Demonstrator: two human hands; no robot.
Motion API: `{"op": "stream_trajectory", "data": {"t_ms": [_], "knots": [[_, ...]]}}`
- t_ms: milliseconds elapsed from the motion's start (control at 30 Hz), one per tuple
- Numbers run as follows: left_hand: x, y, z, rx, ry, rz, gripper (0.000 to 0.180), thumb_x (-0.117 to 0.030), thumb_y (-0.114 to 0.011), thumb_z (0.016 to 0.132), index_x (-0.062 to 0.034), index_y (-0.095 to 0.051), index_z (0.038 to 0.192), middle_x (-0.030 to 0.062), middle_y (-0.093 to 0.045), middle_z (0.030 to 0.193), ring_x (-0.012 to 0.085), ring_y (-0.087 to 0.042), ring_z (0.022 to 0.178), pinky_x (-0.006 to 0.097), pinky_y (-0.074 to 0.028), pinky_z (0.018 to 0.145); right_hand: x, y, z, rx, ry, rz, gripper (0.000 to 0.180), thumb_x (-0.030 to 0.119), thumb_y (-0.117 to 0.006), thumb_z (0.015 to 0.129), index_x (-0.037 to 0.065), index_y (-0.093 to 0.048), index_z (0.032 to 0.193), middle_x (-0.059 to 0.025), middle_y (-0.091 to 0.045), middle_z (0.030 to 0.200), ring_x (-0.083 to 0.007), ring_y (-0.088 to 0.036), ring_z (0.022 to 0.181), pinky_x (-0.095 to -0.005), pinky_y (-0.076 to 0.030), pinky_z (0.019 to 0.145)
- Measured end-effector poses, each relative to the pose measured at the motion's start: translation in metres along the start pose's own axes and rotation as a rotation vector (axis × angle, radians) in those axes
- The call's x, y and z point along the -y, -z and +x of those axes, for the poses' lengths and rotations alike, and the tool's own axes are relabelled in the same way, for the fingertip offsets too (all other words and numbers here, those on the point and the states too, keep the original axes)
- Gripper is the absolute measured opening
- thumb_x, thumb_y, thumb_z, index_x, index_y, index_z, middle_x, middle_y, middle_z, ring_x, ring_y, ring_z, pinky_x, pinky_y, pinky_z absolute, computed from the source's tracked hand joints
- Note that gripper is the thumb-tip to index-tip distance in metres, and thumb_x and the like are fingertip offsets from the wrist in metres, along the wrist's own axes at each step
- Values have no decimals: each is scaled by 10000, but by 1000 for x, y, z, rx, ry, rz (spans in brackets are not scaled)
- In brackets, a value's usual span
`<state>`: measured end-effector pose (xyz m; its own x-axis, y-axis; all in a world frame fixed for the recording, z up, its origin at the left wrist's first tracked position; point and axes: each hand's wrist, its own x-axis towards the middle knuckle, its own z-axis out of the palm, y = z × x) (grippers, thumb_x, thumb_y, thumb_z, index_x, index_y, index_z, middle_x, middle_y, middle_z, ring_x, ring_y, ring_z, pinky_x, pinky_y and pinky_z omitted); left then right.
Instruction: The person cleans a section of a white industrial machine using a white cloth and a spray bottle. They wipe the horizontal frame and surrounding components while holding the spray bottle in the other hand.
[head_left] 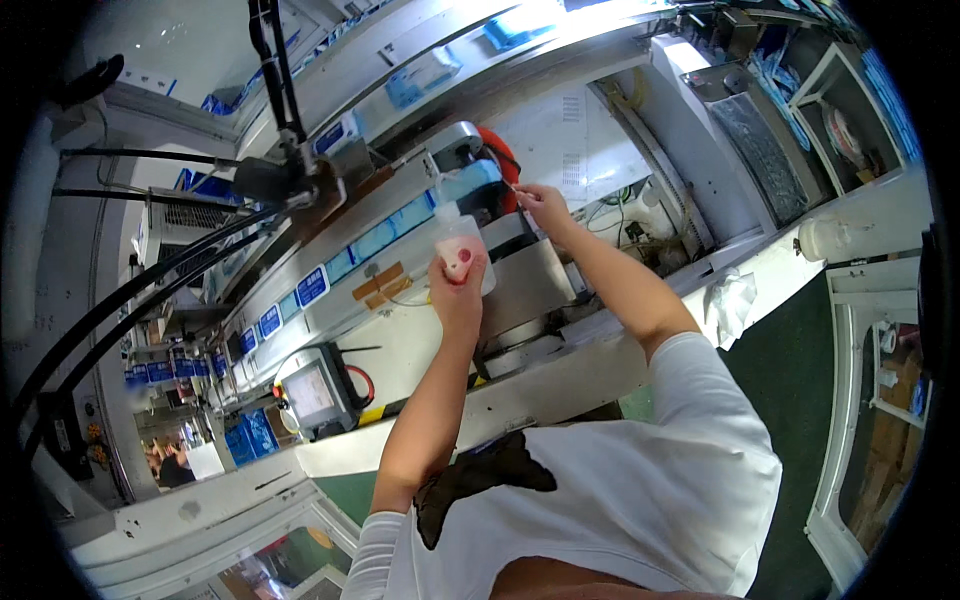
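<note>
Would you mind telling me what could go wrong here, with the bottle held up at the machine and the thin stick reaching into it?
1. The left hand holds the translucent squeeze bottle close to the packaging machine; liquid might drip onto its parts.
2. The right hand pokes a thin stick near the orange part; fingers could get caught if anything moves.
3. Both arms are stretched out, so the stick may slip.

clear bottle, white shirt, green floor

A small clear plastic bottle is held upright, and a thin stick points at the machine.
</note>
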<state>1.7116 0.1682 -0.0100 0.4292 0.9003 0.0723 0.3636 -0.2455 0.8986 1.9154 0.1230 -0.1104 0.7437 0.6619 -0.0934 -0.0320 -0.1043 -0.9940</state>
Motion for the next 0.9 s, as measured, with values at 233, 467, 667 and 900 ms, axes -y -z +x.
{"op": "stream_trajectory", "data": {"t_ms": [233,467,667,900], "knots": [[-20,17,-23,149,69,-183,500,-188,-728,786,10,-484,1174,106,-557,1102,190,-536,1008,300,-420,896,14,53,13,321,-543,1061,156,207,-520,929,90,-529,1032,-33,-575,799,-65,-420,529,-199,-356,469],[-3,66,-82,168,-60,-197,579,-93,-703,791,-7,-379,1263,101,-487,1175,184,-494,1064,303,-406,914,110,93,-68,340,-361,1088,130,184,-504,938,77,-472,1002,-76,-568,806,-62,-411,516,-182,-327,433],[23,124,-147,145,1,-293,675,-75,-689,801,-32,-264,1324,124,-437,1218,200,-470,1082,321,-397,928,138,150,-162,98,-42,642,260,186,-540,915,43,-552,1131,-87,-623,899,-50,-486,665,-181,-396,543],[83,187,-195,-235,11,-134,726,-107,-740,762,-11,-264,1303,174,-439,1205,244,-485,1071,365,-408,923,125,216,-280,-512,587,-709,254,87,-653,782,66,-651,1035,-112,-626,945,-279,-583,863,-348,-473,767]]}}
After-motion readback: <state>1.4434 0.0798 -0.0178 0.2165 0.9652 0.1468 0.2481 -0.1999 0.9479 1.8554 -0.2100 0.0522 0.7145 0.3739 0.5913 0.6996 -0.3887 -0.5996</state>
